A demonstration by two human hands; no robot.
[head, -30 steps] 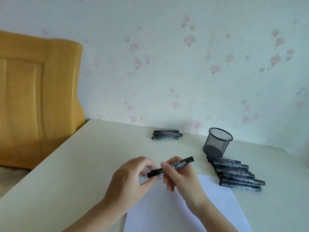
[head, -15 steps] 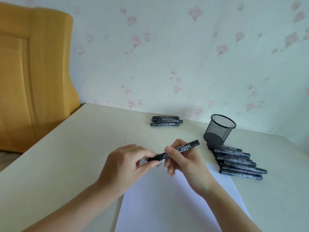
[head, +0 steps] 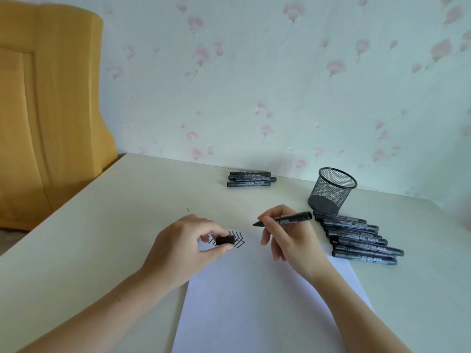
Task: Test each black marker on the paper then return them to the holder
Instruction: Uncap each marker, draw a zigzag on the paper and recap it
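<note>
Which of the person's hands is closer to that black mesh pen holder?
The right hand, holding the uncapped black marker, sits just front-left of the black mesh pen holder. The left hand, pinching the cap, is farther left.

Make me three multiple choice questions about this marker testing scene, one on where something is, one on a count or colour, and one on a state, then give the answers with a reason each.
1. Where does the mesh holder stand?
A. On the paper
B. On the table beyond the row of markers at the right
C. On the yellow chair

2. How many markers lie in the far group near the wall?
A. One
B. Four
C. Ten

3. What state is the marker in the right hand in?
A. Capped
B. Uncapped, tip bare
C. Lying in the holder

Answers:
1 B: it stands on the table just behind the right-hand row.
2 B: four barrels are stacked side by side there.
3 B: the left hand pinches the cap apart from it, above the paper.
</note>
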